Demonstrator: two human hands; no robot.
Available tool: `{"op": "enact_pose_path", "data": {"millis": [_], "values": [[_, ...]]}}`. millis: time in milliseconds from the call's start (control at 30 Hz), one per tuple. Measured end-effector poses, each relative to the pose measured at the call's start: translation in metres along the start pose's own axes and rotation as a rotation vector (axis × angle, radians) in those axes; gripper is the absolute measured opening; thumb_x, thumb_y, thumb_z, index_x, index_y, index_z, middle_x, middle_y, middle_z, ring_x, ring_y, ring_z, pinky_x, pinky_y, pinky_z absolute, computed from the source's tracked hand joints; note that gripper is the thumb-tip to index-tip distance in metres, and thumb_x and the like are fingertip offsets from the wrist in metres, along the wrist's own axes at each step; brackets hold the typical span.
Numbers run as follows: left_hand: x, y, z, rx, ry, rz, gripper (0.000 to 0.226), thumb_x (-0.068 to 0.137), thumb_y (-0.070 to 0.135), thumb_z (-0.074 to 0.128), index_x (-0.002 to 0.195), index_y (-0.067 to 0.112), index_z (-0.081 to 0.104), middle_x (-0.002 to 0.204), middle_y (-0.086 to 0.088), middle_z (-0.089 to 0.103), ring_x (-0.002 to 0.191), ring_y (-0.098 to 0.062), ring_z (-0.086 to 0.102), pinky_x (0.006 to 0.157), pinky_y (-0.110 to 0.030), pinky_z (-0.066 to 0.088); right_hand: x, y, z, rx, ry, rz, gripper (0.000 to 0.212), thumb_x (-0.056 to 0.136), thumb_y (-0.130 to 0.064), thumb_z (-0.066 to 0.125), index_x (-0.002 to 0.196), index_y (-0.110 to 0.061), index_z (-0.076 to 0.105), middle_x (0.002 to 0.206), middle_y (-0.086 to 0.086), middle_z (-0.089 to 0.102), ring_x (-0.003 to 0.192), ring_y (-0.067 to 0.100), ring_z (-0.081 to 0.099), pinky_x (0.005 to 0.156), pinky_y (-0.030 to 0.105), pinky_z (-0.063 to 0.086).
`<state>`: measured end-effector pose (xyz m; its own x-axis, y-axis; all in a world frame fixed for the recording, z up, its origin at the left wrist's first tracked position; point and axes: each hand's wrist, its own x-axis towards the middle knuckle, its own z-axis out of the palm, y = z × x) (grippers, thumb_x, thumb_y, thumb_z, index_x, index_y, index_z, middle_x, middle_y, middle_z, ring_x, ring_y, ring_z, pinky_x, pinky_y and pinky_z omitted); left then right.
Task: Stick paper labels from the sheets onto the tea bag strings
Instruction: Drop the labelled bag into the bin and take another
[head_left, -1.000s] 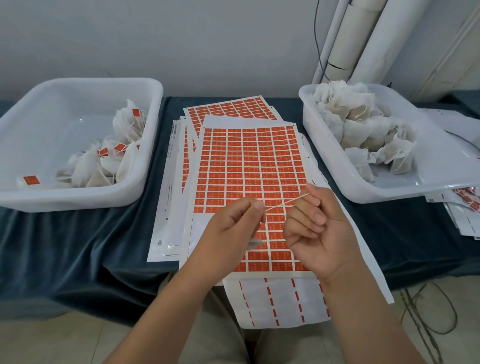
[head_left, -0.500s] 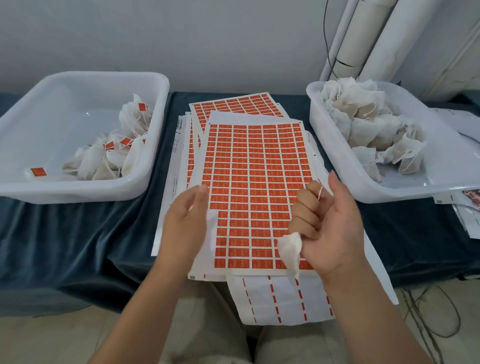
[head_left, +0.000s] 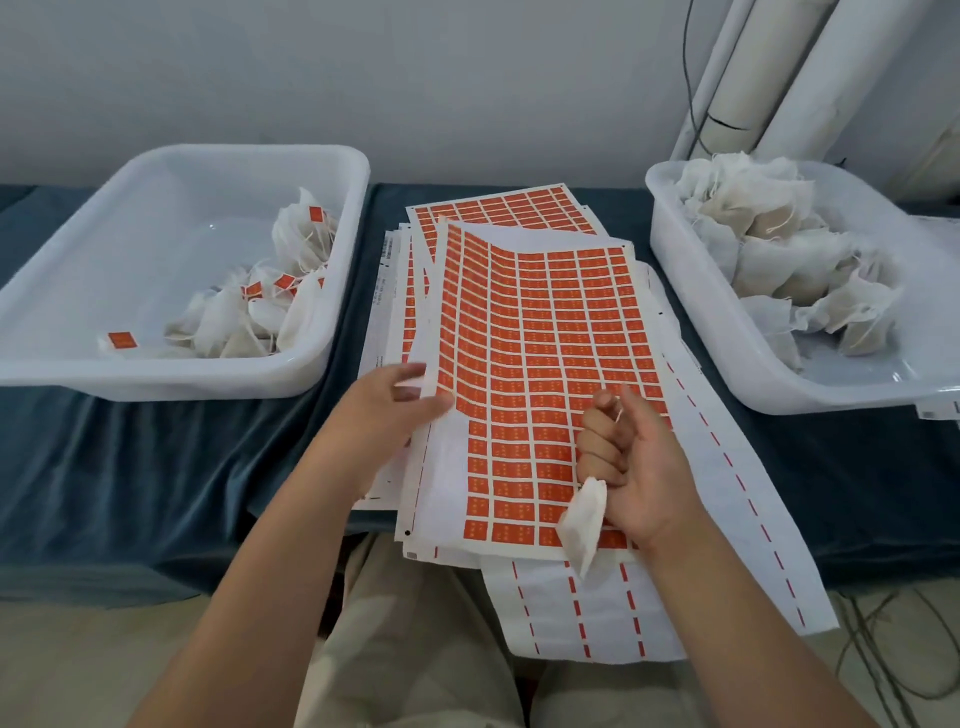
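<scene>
1. Lifted since half a second earlier: left edge of the top label sheet (head_left: 545, 338), flat then, now bowed upward by the left hand (head_left: 395, 410).
2. Pinches that edge, thumb on top and fingers beneath, probably to reach a label or draw the sheet closer.
3. Holds the right hand (head_left: 639, 467) fisted around a tea bag (head_left: 582, 525) hanging below the palm over the sheet's near edge; presents its string (head_left: 619, 413) by the thumb, likely ready for a label.
4. Leaves spare sheets stacked beneath on the worktop (head_left: 130, 467).
5. Sorts by side: labelled bags (head_left: 260, 317) in the left tub (head_left: 156, 382), unlabelled bags (head_left: 779, 260) in the right tub (head_left: 779, 395), both near.
</scene>
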<state>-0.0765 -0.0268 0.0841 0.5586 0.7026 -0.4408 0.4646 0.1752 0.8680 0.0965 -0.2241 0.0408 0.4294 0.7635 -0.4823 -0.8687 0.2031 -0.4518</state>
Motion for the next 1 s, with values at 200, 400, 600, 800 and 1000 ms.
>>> {"op": "enact_pose_path", "data": {"millis": [200, 400, 600, 800, 1000], "values": [[-0.023, 0.0, 0.01, -0.094, -0.097, 0.151, 0.024, 0.092, 0.035, 0.082, 0.114, 0.04, 0.074, 0.112, 0.016, 0.079, 0.098, -0.015, 0.08, 0.09, -0.052, 0.062, -0.036, -0.004, 0.045, -0.665, 0.017, -0.157, 0.023, 0.089, -0.057, 0.071, 0.087, -0.034, 0.074, 0.065, -0.005, 0.057, 0.047, 0.01, 0.046, 0.05, 0.019, 0.041], [-0.047, 0.013, 0.015, -0.158, -0.236, 0.27, 0.033, 0.09, 0.022, 0.084, 0.12, 0.034, 0.077, 0.123, 0.005, 0.078, 0.109, -0.024, 0.077, 0.095, -0.054, 0.061, -0.041, 0.006, 0.085, -1.695, 0.015, -0.715, 0.028, 0.094, -0.065, 0.059, 0.121, -0.058, 0.063, 0.1, -0.049, 0.061, 0.086, -0.018, 0.061, 0.065, 0.001, 0.038], [-0.056, 0.016, 0.019, -0.008, -0.057, 0.323, 0.013, 0.089, 0.033, 0.084, 0.1, 0.027, 0.081, 0.099, 0.01, 0.082, 0.091, -0.014, 0.08, 0.088, -0.046, 0.064, -0.036, -0.006, 0.09, -2.075, -0.097, -0.834, 0.041, 0.101, -0.052, 0.055, 0.14, -0.04, 0.061, 0.135, -0.013, 0.067, 0.115, 0.012, 0.067, 0.088, 0.009, 0.033], [-0.055, 0.012, 0.017, 0.04, -0.121, 0.312, 0.008, 0.096, 0.026, 0.077, 0.096, 0.028, 0.084, 0.098, 0.012, 0.082, 0.092, -0.011, 0.08, 0.088, -0.037, 0.063, -0.034, -0.014, 0.094, -2.398, -0.323, -0.965, 0.03, 0.104, -0.037, 0.059, 0.129, -0.024, 0.07, 0.114, -0.002, 0.074, 0.09, 0.015, 0.07, 0.091, 0.035, 0.059], [-0.054, 0.011, 0.019, 0.042, -0.112, 0.279, 0.012, 0.094, 0.036, 0.078, 0.095, 0.025, 0.08, 0.095, 0.013, 0.082, 0.089, -0.01, 0.08, 0.087, -0.041, 0.064, -0.036, -0.015, 0.084, -2.172, -0.32, -1.095, 0.03, 0.098, -0.041, 0.061, 0.107, -0.021, 0.08, 0.091, -0.005, 0.078, 0.07, 0.012, 0.067, 0.072, 0.025, 0.057]]}}
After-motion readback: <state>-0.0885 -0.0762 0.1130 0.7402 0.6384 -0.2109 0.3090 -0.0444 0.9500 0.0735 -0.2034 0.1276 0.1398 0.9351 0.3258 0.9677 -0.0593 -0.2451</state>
